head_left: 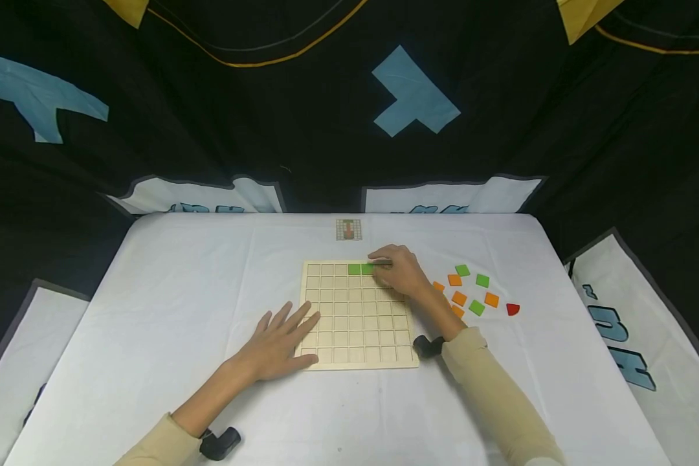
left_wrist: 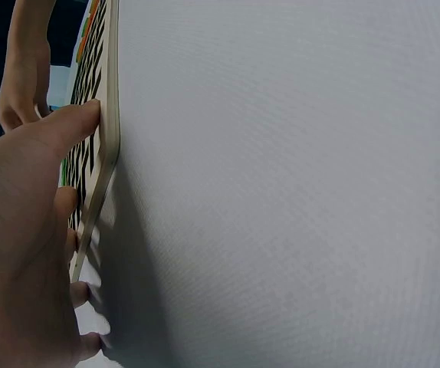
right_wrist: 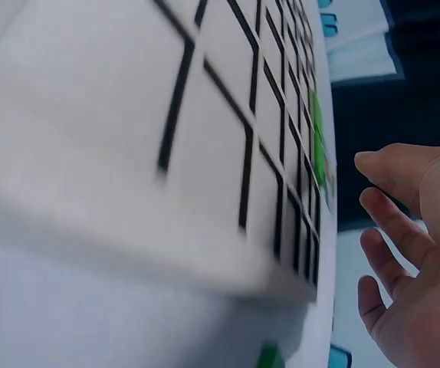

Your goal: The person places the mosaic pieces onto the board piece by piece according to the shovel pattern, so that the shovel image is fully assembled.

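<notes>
A pale wooden grid board [head_left: 355, 323] lies on the white table. Two green square tiles [head_left: 361, 269] sit side by side in its far row, and they show as a green strip [right_wrist: 317, 138] in the right wrist view. My left hand [head_left: 279, 346] rests with spread fingers on the board's left edge, its thumb [left_wrist: 78, 126] lying on the near corner. Over the board's far right part is my right hand [head_left: 399, 268], just right of the green tiles. In the right wrist view its fingers [right_wrist: 404, 230] are bent loosely, with nothing visible between them and the thumb.
Right of the board lie loose orange tiles [head_left: 492, 299], green tiles [head_left: 482, 280] and a red rounded piece [head_left: 512, 309]. A small printed pattern card [head_left: 348, 230] lies beyond the board. Black wrist devices [head_left: 220, 444] are worn on both arms. A dark curtain [head_left: 326, 129] hangs behind the table.
</notes>
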`<state>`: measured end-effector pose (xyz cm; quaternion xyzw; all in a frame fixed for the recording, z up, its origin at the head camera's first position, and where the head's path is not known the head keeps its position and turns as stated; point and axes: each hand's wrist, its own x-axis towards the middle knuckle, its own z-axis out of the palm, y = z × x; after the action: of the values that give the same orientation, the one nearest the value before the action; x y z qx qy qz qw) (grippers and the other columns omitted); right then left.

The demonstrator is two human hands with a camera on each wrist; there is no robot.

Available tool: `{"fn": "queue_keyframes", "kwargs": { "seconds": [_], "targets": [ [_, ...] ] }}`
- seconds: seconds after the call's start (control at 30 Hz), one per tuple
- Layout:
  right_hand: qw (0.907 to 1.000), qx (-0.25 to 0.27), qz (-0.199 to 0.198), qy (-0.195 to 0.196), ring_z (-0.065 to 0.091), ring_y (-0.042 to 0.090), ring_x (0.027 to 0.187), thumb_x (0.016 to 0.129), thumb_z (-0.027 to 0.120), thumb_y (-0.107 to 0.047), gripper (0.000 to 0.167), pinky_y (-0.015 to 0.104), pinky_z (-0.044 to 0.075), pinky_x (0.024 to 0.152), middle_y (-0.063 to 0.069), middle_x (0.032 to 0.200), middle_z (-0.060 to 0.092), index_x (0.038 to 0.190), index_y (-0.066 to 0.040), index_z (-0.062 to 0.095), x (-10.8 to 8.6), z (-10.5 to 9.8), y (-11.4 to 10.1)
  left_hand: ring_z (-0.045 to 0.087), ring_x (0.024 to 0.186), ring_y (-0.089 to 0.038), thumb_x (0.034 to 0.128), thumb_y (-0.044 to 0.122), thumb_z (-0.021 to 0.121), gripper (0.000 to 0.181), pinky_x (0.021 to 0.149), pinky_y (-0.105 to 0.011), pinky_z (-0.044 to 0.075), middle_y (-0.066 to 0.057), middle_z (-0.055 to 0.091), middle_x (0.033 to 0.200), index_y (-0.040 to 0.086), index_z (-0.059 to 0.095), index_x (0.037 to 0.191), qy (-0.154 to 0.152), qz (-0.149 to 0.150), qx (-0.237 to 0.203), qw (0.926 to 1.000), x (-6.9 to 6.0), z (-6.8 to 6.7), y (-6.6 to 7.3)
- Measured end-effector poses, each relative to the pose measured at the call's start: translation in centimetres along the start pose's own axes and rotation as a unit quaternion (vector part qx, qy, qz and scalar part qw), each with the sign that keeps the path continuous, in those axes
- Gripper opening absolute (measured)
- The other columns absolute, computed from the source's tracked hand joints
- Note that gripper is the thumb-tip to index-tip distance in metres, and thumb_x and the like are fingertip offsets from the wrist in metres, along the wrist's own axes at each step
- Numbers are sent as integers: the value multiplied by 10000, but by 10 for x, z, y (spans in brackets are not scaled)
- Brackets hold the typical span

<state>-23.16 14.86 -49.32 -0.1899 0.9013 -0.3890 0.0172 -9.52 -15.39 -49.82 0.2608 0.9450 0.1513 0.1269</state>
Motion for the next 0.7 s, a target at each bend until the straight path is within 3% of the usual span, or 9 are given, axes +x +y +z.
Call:
{"fn": "queue_keyframes", "kwargs": {
  "seconds": [0.17,0.43,0.7],
  "targets": [
    [9994,98,149,280,517,352,1238,904,716,-68,283,528,378,1052,133,1266,655,1183,-20,726,-17,-24,16,119,1480,-444,958,584,541,783,1113,-697,112,-112,195,1644,160,323,1579,70,20,-17,10000,1,1,-1],
    [9951,9,729,675,468,365,1301,931,671,-58,287,562,352,1084,168,1325,608,1213,-17,707,-49,-64,46,103,1487,-429,953,587,547,791,1121,-687,105,-98,178,1649,173,310,1584,-2,-18,16,10000,1,0,1],
    [9882,-274,1359,644,414,412,1332,959,587,-24,328,607,302,1098,214,1381,549,1279,-8,658,-72,-92,75,114,1482,-440,964,566,543,771,1117,-693,108,-110,190,1645,155,323,1578,-30,-52,-4,10000,0,-3,3]
  ]
}}
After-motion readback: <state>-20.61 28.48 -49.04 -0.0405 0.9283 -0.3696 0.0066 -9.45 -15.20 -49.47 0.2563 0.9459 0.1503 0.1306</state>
